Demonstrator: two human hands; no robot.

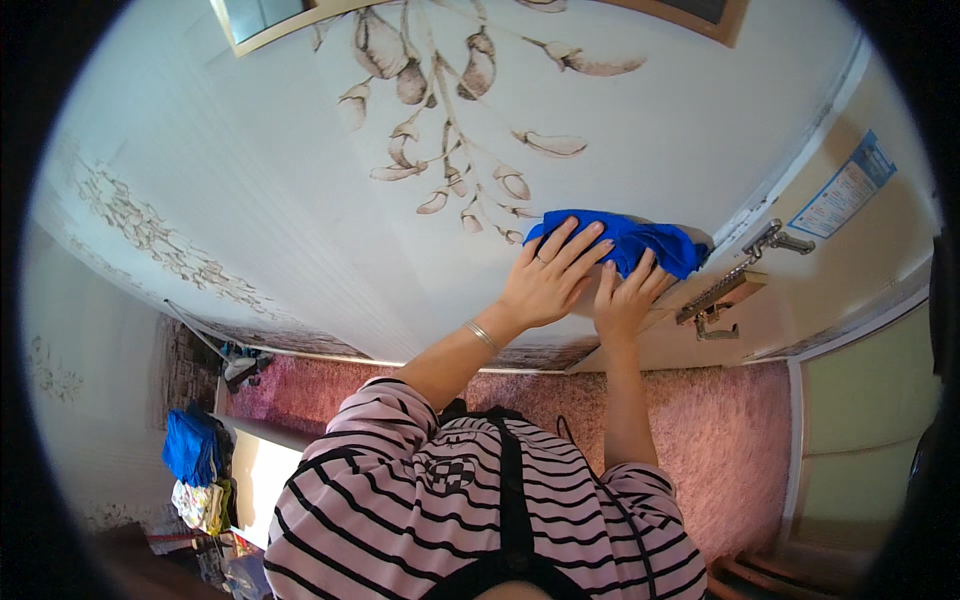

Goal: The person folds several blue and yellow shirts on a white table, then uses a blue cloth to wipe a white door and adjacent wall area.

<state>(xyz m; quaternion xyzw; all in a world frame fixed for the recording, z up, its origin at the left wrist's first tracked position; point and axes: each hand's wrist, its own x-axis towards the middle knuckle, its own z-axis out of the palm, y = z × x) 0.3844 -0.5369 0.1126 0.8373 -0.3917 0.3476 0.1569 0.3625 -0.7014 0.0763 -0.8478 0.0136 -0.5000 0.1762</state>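
A crumpled blue cloth lies against the white wallpapered wall, close to the edge of the door. My left hand, with a ring and a bracelet, presses the cloth's left part with spread fingers. To its right, my right hand grips the lower edge of the same cloth, its fingertips partly hidden in the folds. Brown printed flower buds run down the wall just above and left of the cloth.
Right of the cloth, the door carries a door chain, a lever handle and a printed sticker. A pink carpet covers the floor. Folded blue fabric is stacked at lower left. Framed pieces hang above.
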